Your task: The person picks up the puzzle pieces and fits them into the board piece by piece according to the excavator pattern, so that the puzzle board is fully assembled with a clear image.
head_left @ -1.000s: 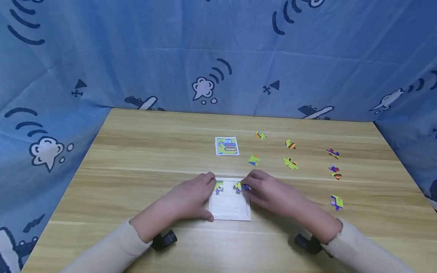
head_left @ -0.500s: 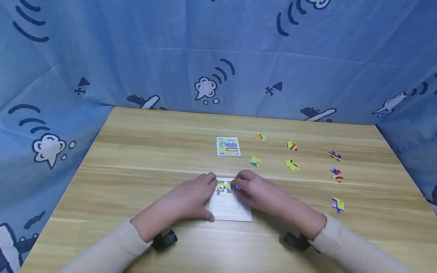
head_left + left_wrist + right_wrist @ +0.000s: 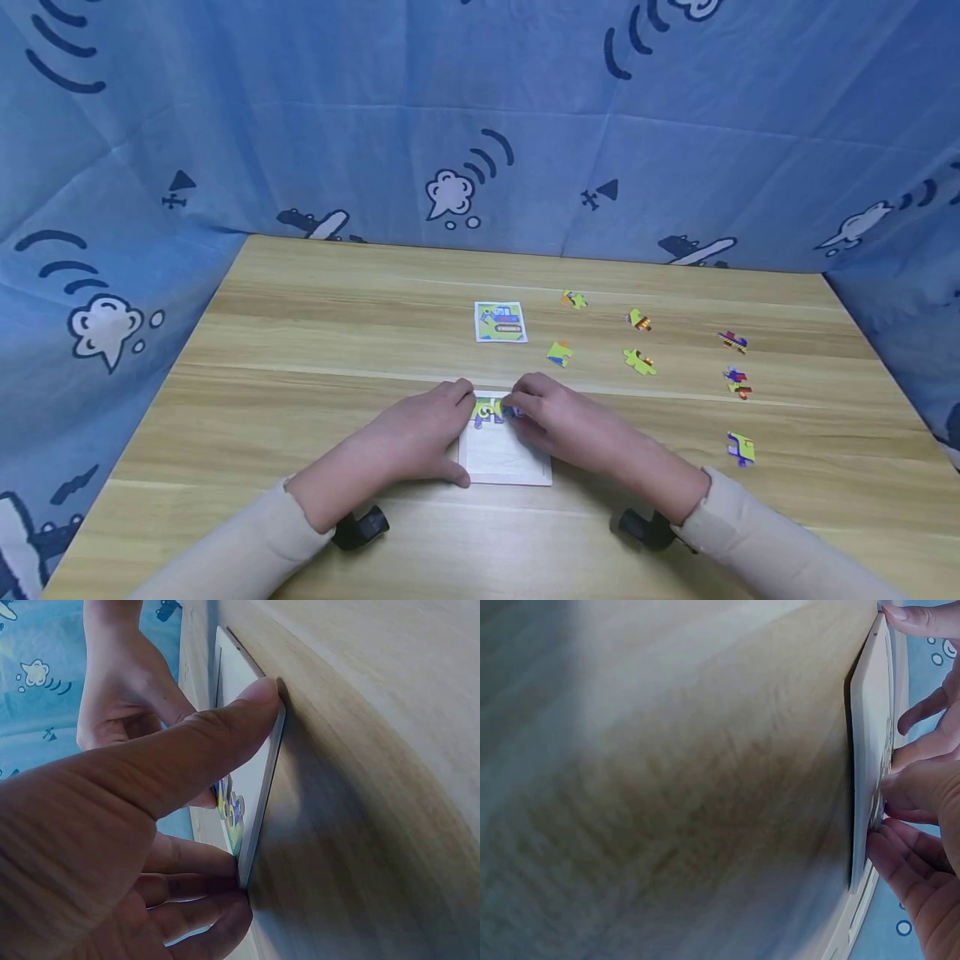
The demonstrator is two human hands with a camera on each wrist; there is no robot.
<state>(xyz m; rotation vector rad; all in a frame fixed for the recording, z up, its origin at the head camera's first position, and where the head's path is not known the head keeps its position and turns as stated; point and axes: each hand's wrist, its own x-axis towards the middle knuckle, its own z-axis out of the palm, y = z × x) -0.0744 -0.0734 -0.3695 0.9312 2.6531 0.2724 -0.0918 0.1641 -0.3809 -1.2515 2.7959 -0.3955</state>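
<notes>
The white puzzle tray (image 3: 504, 462) lies on the table in front of me. My left hand (image 3: 420, 433) holds it by its left side, thumb at the near corner and fingers at the far corner. A green and purple puzzle piece (image 3: 481, 412) sits in the tray's far left corner, beside those fingers. With thumb and fingertips, my right hand (image 3: 566, 421) pinches another puzzle piece (image 3: 515, 412) along the far edge, right up against the first. Fingers cover much of that held piece. The left wrist view shows the colourful pieces (image 3: 234, 810) between both hands.
A picture card (image 3: 501, 322) of a blue digger lies behind the tray. Several loose puzzle pieces are spread to the right, among them a green one (image 3: 559, 353), another green one (image 3: 639, 362) and a green-purple one (image 3: 741, 448). A blue patterned curtain (image 3: 337, 125) hangs behind the table.
My right hand has moved left along the tray's far edge, bringing its puzzle piece up to the one in the corner. The left hand keeps its hold on the tray.
</notes>
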